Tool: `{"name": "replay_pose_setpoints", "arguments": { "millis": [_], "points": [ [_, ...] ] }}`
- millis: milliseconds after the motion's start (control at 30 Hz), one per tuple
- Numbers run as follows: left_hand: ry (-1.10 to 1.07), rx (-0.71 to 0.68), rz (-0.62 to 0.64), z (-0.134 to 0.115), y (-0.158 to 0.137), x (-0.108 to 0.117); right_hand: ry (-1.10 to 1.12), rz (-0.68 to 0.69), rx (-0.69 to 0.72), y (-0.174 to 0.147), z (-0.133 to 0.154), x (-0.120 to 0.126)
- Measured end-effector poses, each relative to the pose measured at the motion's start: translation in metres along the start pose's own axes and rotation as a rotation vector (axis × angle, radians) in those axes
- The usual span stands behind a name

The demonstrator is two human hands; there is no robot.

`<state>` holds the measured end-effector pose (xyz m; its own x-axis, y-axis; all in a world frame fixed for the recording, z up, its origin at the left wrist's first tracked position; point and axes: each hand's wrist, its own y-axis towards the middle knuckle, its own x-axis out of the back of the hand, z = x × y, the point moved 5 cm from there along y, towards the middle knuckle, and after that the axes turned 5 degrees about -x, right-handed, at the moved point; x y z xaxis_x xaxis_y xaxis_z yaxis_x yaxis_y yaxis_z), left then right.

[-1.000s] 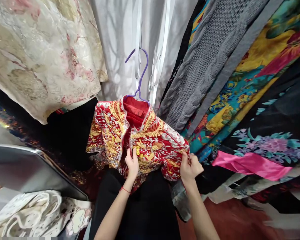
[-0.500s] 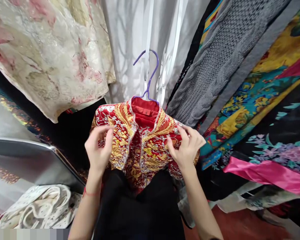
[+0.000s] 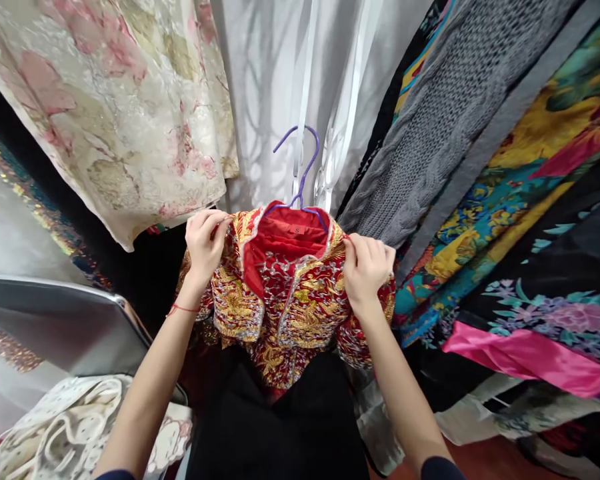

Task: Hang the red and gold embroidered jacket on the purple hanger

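A red jacket with dense gold and silver embroidery hangs before me on a purple hanger. Its collar stands apart at the front, showing the red lining and a small size label marked S. My left hand pinches the jacket at the shoulder on the left. At the opposite shoulder, my right hand has its fingers closed on the cloth. The left front edge is folded outward, so some red lining shows there.
A cream floral garment hangs at upper left. To the right are a grey knit and a black garment with a pink band. A grey chair back and spotted white fabric sit at lower left.
Both hands have gone from loosely open over the jacket front to gripping its shoulders. The collar has spread wider and the left front edge has turned outward.
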<state>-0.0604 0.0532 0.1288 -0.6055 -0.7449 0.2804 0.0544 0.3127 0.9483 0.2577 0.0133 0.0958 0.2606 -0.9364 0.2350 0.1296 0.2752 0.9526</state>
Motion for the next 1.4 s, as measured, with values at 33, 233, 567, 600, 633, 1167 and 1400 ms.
{"name": "replay_pose_setpoints", "arguments": {
  "millis": [33,233,567,600,633,1167,1400],
  "points": [
    [-0.002,-0.003,-0.004,-0.003,0.005,0.003,0.009,-0.049,-0.033,0.006,0.000,0.004],
    [-0.112,0.104,0.361,0.017,0.009,-0.013,0.019,-0.094,-0.050,0.006,0.007,0.000],
    [0.097,0.109,-0.073,-0.019,-0.053,0.016,-0.035,-0.031,0.081,-0.038,0.029,-0.003],
    [0.119,0.089,-0.114,-0.031,-0.063,0.017,-0.015,-0.041,0.141,-0.041,0.036,0.001],
    [0.133,0.081,-0.094,-0.040,-0.072,0.013,0.005,-0.021,0.200,-0.042,0.043,0.003],
    [-0.130,0.180,0.276,-0.102,-0.019,-0.056,0.104,0.104,0.158,0.023,0.072,-0.024],
    [-0.437,0.344,0.267,-0.086,-0.114,-0.039,0.110,0.125,0.233,-0.046,0.052,-0.006]
  ]
}}
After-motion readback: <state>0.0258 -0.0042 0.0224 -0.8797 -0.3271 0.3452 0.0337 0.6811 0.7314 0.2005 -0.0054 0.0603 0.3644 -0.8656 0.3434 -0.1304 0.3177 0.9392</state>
